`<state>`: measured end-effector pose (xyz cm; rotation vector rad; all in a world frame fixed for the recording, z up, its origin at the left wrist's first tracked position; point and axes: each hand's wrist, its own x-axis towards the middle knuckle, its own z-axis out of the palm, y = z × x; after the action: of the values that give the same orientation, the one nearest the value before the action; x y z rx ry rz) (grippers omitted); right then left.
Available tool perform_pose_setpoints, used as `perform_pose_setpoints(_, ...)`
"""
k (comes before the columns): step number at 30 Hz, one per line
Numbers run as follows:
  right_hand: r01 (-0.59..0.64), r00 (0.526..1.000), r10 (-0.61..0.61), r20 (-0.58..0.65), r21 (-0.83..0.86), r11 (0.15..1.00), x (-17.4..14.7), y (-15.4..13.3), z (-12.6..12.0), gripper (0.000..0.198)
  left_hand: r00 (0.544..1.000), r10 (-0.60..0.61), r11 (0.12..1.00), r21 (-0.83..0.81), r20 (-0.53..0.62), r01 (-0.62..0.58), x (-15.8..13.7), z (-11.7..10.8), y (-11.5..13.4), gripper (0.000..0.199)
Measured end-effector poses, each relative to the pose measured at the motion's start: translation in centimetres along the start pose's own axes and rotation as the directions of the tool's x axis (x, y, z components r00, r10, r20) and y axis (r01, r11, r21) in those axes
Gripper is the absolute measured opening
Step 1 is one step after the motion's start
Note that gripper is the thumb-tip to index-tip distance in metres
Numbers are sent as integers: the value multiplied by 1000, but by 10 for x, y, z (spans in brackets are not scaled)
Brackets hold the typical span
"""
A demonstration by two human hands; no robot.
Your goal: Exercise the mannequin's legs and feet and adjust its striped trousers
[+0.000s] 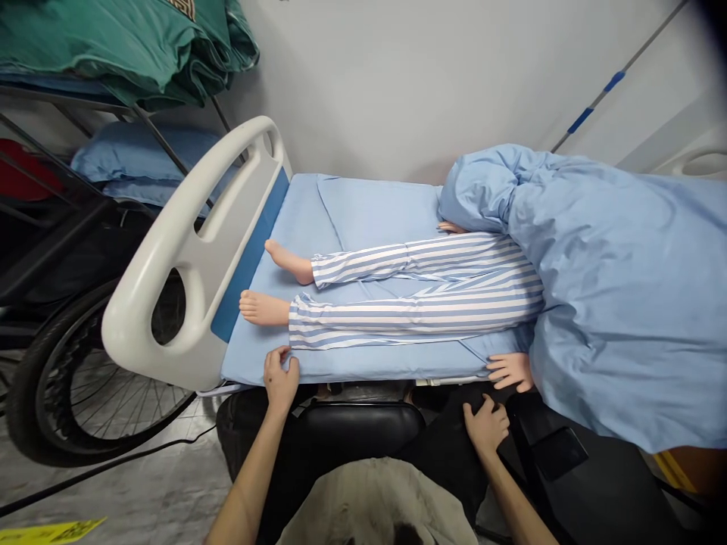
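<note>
A manikin in blue-and-white striped trousers (409,306) lies on a bed with a light-blue sheet (375,208). Its bare feet, one of them the near foot (264,309), point to the bed's foot end. My left hand (281,378) rests on the sheet's near edge just below the near trouser cuff, fingers loosely bent and apart, holding nothing I can see. On my dark-clothed thigh lies my right hand (487,425), fingers spread and nothing in it, close to the manikin's hand (511,371). A bunched light-blue quilt (630,280) covers the manikin's upper body.
A white footboard (187,250) bounds the bed on the left. Beyond it are a wheel (85,386) and a rack with a green cloth bundle (130,49) and blue pillows (141,155). A phone (560,454) lies on a black seat at right. A pole (596,102) leans behind.
</note>
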<state>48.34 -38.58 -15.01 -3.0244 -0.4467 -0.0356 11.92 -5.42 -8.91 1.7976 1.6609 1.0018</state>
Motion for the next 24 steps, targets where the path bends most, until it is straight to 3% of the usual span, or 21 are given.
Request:
perform_pose_setpoints(2, 46, 997, -47, 53, 20, 999, -1, -8, -3, 55, 999, 19, 998, 53, 30, -20, -10, 5, -6, 23)
perform_pose_setpoints(4, 209, 974, -215, 64, 99, 973, -2, -29, -11, 50, 997, 57, 992, 107, 52, -62, -16, 9, -8, 23)
perform_pose_setpoints(5, 323, 941, -335, 45, 170, 931, -3, -45, -17, 47, 997, 62, 990, 120, 54, -69, -16, 12, -8, 23)
perform_pose_setpoints(8, 618, 764, -636, -111, 412, 670, -5, -112, -47, 42, 999, -31, 998, 48, 25, 29, -7, 18, -2, 31)
perform_pose_setpoints(11, 770, 591, -757, -278, 474, 427, -1, -187, -84, 36, 979, -200, 966, -159, 34, 203, 15, 25, 4, 49)
perform_pose_setpoints(14, 867, 457, -828, -324, 369, 334, 12, -244, -109, 41, 952, -300, 909, -283, 61, 305, 36, 29, 7, 64)
perform_pose_setpoints(16, 896, 423, -862, -279, 272, 352, 22, -268, -113, 51, 939, -329, 882, -321, 103, 344, 45, 28, 5, 68)
perform_pose_setpoints(20, 904, 420, -895, -153, 157, 397, 39, -287, -102, 67, 914, -336, 841, -365, 226, 399, 47, 13, -5, 71)
perform_pose_setpoints(24, 901, 423, -901, -96, 156, 406, 43, -288, -92, 71, 906, -407, 838, -346, 119, 422, 42, -6, -17, 52)
